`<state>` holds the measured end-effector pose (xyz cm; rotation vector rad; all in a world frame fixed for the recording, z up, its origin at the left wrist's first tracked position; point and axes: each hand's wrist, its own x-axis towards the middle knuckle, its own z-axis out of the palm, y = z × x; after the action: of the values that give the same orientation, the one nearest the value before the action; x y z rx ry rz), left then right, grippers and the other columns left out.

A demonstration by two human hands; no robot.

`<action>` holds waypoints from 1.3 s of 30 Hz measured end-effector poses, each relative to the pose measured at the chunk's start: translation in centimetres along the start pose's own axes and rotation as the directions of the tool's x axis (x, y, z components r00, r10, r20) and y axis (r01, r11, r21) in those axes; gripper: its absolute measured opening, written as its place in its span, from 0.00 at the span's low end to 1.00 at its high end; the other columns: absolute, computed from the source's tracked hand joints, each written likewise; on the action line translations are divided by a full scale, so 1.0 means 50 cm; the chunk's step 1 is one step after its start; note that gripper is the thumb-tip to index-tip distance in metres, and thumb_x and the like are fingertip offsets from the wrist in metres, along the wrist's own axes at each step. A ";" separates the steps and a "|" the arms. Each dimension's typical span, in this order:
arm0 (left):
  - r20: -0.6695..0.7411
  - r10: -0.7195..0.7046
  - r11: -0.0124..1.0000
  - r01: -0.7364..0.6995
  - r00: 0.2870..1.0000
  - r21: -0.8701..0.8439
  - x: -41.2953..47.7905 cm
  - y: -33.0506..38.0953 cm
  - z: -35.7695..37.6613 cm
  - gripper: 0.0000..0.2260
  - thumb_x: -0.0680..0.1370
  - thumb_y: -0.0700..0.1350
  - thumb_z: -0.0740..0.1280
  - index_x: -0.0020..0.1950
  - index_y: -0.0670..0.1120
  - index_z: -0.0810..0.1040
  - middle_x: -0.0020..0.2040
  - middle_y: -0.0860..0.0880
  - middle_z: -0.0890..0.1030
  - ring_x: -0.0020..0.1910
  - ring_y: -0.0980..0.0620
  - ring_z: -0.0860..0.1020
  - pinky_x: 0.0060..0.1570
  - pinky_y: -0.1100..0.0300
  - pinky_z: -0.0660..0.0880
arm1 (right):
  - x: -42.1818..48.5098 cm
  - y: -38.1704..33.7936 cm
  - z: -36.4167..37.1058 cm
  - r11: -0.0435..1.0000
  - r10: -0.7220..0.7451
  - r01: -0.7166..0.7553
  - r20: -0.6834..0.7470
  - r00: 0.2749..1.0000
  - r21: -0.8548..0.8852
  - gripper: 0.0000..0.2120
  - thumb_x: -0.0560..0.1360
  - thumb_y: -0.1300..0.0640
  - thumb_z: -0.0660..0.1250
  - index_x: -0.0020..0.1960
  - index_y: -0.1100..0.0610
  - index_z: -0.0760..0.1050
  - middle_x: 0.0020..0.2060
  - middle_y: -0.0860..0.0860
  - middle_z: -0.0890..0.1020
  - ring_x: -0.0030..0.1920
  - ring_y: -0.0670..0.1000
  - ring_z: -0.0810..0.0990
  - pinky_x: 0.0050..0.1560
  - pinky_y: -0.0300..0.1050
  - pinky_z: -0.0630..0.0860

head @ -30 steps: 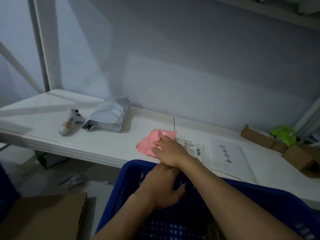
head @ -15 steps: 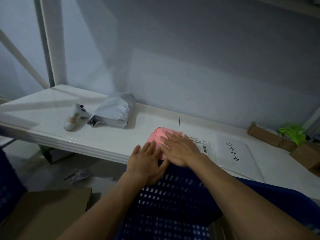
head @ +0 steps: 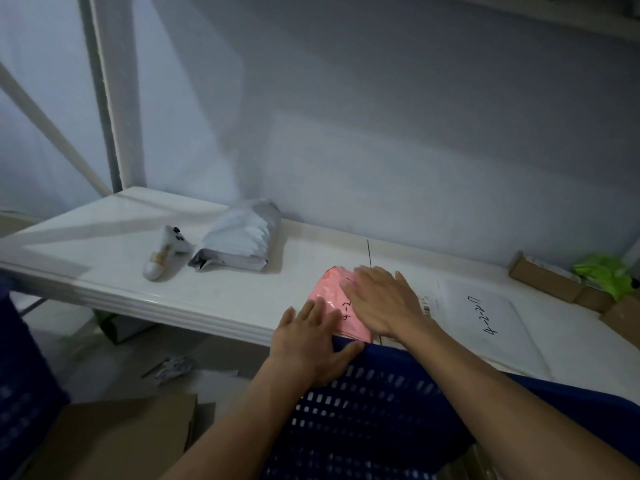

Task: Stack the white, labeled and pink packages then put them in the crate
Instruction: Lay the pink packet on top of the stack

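Note:
A pink package (head: 332, 289) with black handwriting lies flat near the front edge of the white shelf (head: 104, 244). My right hand (head: 384, 299) rests palm-down on its right half, fingers spread. My left hand (head: 311, 344) lies flat on the package's near left corner and on the rim of the blue crate (head: 388, 410). A strip of the labeled package (head: 426, 304) with a barcode peeks out to the right of my right hand. Further right lies the flat white package (head: 485, 313) with handwritten numbers.
A grey poly mailer (head: 239, 240) and a small white wrapped item (head: 162, 254) lie at the shelf's left. Brown cardboard boxes (head: 543, 277) and a green bag (head: 602, 271) sit at the far right. A cardboard box (head: 114, 441) stands on the floor, lower left.
My left hand came up out of the crate and now lies on the pink package's near edge. My right hand flattened the package, which now lies closer to the crate.

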<state>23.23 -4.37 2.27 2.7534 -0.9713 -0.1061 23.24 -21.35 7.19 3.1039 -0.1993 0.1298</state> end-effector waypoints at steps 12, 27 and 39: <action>-0.013 0.019 1.000 -0.019 1.000 0.014 0.008 -0.006 0.018 0.43 0.77 0.74 0.49 0.85 0.54 0.39 0.86 0.50 0.40 0.84 0.49 0.40 0.81 0.41 0.43 | 0.049 -0.089 0.018 0.978 0.038 -0.063 0.127 0.991 0.201 0.27 0.83 0.35 0.49 0.71 0.50 0.69 0.68 0.53 0.80 0.65 0.57 0.78 0.67 0.56 0.70; 0.041 0.008 1.000 -0.009 0.999 0.025 0.004 -0.002 0.007 0.43 0.77 0.74 0.49 0.85 0.53 0.44 0.86 0.46 0.45 0.84 0.47 0.43 0.80 0.40 0.43 | 0.021 -0.059 0.045 0.977 0.063 -0.039 -0.108 0.992 0.209 0.28 0.85 0.43 0.43 0.79 0.51 0.67 0.77 0.52 0.73 0.75 0.54 0.71 0.78 0.54 0.61; 0.084 0.014 0.997 -0.020 0.996 0.068 0.003 -0.006 0.002 0.41 0.76 0.76 0.50 0.84 0.59 0.45 0.86 0.44 0.43 0.84 0.45 0.42 0.80 0.40 0.43 | -0.002 0.035 0.045 0.988 0.067 -0.083 0.131 0.989 0.127 0.32 0.85 0.38 0.40 0.85 0.48 0.46 0.85 0.45 0.49 0.84 0.49 0.47 0.83 0.58 0.41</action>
<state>23.51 -4.24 2.09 2.8230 -1.0382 -0.1904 23.10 -23.14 5.00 3.2401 -0.3242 -0.0547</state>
